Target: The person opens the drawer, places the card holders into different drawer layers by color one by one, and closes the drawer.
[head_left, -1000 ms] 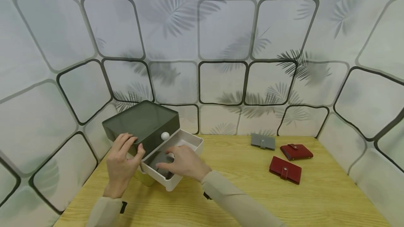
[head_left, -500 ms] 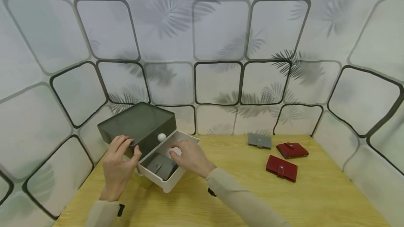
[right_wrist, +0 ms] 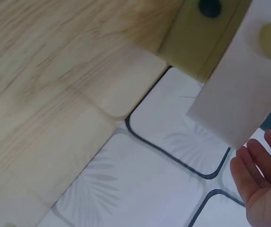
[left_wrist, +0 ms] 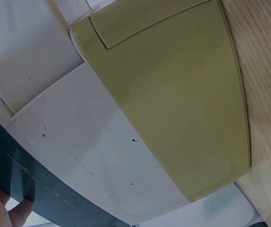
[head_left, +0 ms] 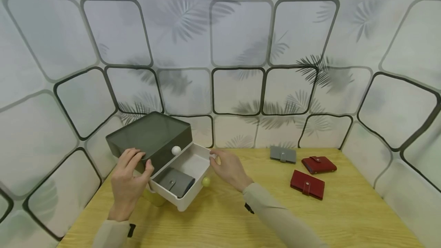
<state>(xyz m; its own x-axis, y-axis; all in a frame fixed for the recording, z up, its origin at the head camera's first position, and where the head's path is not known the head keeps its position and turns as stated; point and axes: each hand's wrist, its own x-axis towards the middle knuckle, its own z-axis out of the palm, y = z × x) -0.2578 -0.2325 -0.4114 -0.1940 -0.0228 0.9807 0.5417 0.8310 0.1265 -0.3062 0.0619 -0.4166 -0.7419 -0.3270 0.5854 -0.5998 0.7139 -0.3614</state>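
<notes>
A small three-tier drawer cabinet (head_left: 151,131) stands at the left, with a dark green top tier, a white middle tier and a yellow bottom tier. Its white drawer (head_left: 194,163) is pulled out, and a grey snap wallet (head_left: 175,182) lies inside at the near end. My left hand (head_left: 129,181) holds the front left corner of the green tier, fingers on top and thumb at the front. My right hand (head_left: 229,167) is at the far right end of the drawer's front; in the right wrist view its loosely bent fingers (right_wrist: 256,163) are beside the white drawer front.
To the right on the wooden table (head_left: 255,217) lie a grey wallet (head_left: 283,154) and two red wallets, one behind (head_left: 319,164) and one nearer (head_left: 307,184). A yellow-green knob (head_left: 206,181) sticks out from the white drawer's front. Patterned curtains (head_left: 241,91) enclose the table.
My right hand has drawn back from above the grey wallet and moved right, out over the drawer's front, uncovering the wallet in the drawer. My left hand stays on the cabinet.
</notes>
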